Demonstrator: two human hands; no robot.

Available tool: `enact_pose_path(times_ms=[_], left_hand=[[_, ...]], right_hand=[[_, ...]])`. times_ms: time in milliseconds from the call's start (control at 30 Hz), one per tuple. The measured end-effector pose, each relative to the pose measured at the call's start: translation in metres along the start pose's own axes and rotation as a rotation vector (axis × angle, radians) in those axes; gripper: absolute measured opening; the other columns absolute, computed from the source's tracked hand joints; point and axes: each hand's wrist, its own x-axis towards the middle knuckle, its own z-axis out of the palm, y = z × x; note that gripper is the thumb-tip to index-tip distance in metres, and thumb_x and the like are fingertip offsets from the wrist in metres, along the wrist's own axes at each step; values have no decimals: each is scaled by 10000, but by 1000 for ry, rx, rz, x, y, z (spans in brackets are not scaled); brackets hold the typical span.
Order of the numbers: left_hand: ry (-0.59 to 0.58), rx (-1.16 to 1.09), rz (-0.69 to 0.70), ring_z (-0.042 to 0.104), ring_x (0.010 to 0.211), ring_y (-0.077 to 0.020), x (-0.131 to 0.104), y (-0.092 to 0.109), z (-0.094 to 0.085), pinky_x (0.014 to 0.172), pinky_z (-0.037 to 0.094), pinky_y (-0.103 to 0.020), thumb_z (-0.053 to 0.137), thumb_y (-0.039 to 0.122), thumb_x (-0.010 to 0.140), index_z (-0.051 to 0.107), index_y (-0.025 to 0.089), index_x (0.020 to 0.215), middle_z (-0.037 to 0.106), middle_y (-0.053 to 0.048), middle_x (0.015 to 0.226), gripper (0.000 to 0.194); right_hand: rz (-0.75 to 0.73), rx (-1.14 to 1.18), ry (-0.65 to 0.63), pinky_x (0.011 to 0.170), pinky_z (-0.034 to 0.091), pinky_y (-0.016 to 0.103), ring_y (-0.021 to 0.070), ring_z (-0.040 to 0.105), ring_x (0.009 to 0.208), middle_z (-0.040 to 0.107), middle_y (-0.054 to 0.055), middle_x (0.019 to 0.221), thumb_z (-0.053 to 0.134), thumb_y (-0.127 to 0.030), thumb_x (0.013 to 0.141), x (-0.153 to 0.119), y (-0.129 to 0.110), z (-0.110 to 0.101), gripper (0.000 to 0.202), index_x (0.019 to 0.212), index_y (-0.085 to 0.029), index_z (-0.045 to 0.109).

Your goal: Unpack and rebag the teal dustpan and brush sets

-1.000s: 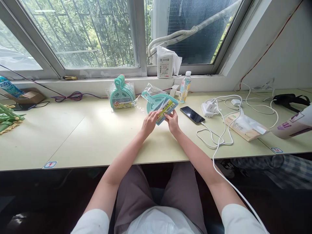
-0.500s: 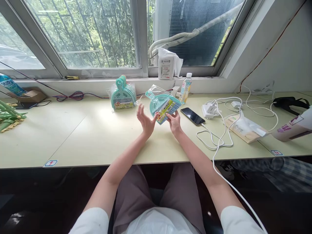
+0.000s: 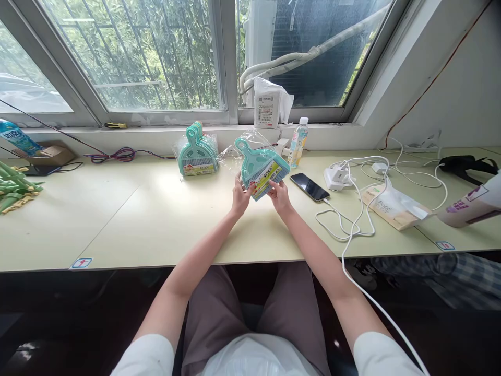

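Observation:
Both hands hold a teal mini dustpan-and-brush set [image 3: 261,164] in a clear plastic bag, lifted a little above the pale table [image 3: 156,219]. My left hand [image 3: 240,194] grips its lower left edge. My right hand [image 3: 278,195] pinches the lower right corner by the yellow label. The handle points up and left. A stack of the same bagged teal sets [image 3: 197,153] stands behind, to the left, near the window sill.
A black phone [image 3: 309,186] lies right of my hands, beside a white charger [image 3: 336,177] with trailing white cables [image 3: 354,219]. A drink bottle [image 3: 297,141] and a white packet [image 3: 267,107] stand at the sill. A tissue pack [image 3: 393,204] lies right; green items [image 3: 13,190] far left.
My left hand let go and opened half a second ago, then took hold of the bagged set again. The set now stands more upright, with its handle raised.

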Motion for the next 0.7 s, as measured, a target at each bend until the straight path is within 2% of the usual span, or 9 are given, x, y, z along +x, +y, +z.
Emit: enact_pose_path(times_ms=[133, 267, 367, 467, 567, 633, 700], left_hand=[[-54, 105, 54, 670, 854, -211, -4, 3, 2, 638, 541, -301, 651, 444, 812, 312, 264, 1443, 670, -84, 1104, 738], [-50, 179, 118, 662, 901, -209, -6, 5, 0, 624, 537, -280, 629, 442, 831, 288, 284, 1458, 657, -90, 1158, 732], [-49, 200, 95, 648, 954, -226, -9, 3, 0, 672, 548, -314, 650, 455, 808, 242, 287, 1470, 637, -99, 1205, 796], [-213, 131, -25, 610, 1069, -265, -16, 0, 7, 760, 549, -373, 659, 486, 784, 262, 261, 1456, 594, -120, 1275, 812], [-371, -44, -132, 508, 1240, -286, -20, -1, 16, 917, 500, -424, 604, 531, 816, 346, 244, 1410, 503, -122, 1393, 709], [-353, -200, -162, 452, 1305, -279, -17, 2, 17, 999, 448, -440, 542, 566, 850, 370, 258, 1395, 461, -99, 1438, 649], [-267, -321, -175, 437, 1324, -272, -10, 6, 13, 1034, 419, -446, 494, 603, 865, 397, 277, 1378, 474, -78, 1429, 615]], right_hand=[[46, 22, 42, 804, 593, 329, 217, 677, 991, 709, 33, 1033, 787, -328, 656, 4, -5, -4, 369, 977, -216, 643], [25, 37, 52, 806, 594, 335, 226, 659, 1033, 711, 36, 1010, 791, -332, 651, 3, -6, -4, 329, 930, -221, 657], [-23, 26, 59, 821, 589, 344, 230, 647, 1059, 710, 41, 1015, 784, -329, 656, 1, -5, -1, 310, 915, -219, 654], [-60, 34, 116, 836, 587, 355, 229, 639, 1077, 708, 41, 1027, 774, -335, 660, 0, -6, -2, 320, 928, -217, 646], [-85, 45, 164, 844, 587, 365, 229, 636, 1083, 706, 38, 1041, 770, -332, 660, 1, -9, -4, 336, 947, -217, 640], [-91, 46, 164, 847, 587, 366, 228, 633, 1089, 706, 33, 1045, 765, -334, 666, 2, -10, -4, 331, 952, -223, 640], [-87, 48, 139, 847, 588, 364, 230, 630, 1097, 708, 27, 1034, 772, -325, 662, 1, -10, -4, 326, 947, -230, 644]])
